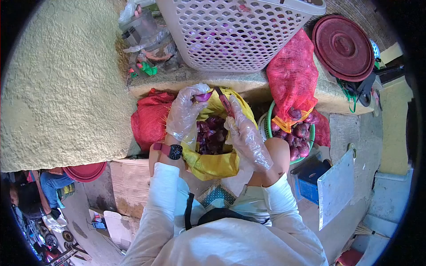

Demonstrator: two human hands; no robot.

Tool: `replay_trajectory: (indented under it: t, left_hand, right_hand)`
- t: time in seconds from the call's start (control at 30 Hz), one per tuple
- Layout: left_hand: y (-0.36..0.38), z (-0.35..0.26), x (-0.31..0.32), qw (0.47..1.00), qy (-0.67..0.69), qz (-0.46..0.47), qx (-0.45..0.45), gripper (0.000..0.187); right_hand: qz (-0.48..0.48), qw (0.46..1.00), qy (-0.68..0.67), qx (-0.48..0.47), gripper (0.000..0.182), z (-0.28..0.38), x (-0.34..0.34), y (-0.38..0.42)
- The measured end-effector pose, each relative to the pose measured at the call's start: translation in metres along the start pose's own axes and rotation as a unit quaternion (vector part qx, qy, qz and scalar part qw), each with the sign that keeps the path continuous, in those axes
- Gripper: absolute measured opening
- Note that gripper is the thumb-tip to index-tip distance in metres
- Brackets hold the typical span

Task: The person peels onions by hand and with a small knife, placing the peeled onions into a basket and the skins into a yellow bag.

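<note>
My left hand, in a clear plastic glove, pinches a purple onion at its fingertips. My right hand, gloved too, grips a dark reddish knife that points up and to the left, a little right of the onion and apart from it. Both hands are above a yellow sack with its mouth open. Inside the sack lie onion skins or onions, dark purple; which of the two I cannot tell exactly.
A white perforated basket stands on the ledge ahead. On the right, a green basket of red onions sits under a red mesh bag. Blue box and white board are at lower right. Another person is at far left.
</note>
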State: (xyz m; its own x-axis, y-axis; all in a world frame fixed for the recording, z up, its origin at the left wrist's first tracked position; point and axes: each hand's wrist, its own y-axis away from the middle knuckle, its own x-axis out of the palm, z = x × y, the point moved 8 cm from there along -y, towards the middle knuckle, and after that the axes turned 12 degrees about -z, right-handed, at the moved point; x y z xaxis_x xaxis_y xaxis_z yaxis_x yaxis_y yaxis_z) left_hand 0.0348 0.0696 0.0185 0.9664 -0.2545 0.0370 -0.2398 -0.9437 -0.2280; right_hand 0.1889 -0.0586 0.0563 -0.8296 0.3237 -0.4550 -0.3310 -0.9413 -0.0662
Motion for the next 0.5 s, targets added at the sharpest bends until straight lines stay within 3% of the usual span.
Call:
replay_trajectory:
  t: [0.2,0.27,0.5]
  left_hand:
    - [0.001,0.002,-0.002,0.999,0.034,-0.010,-0.003,0.039]
    - [0.001,0.000,0.000,0.998,-0.055,0.004,0.020,0.040]
    - [0.001,-0.009,0.003,0.997,-0.066,0.013,0.039,0.040]
  right_hand:
    - [-0.004,1.000,-0.019,-0.016,0.056,0.008,0.001,0.001]
    - [0.002,1.000,-0.008,-0.021,0.056,0.005,0.003,0.002]
    - [-0.009,0.998,-0.026,-0.062,0.057,0.001,0.006,0.003]
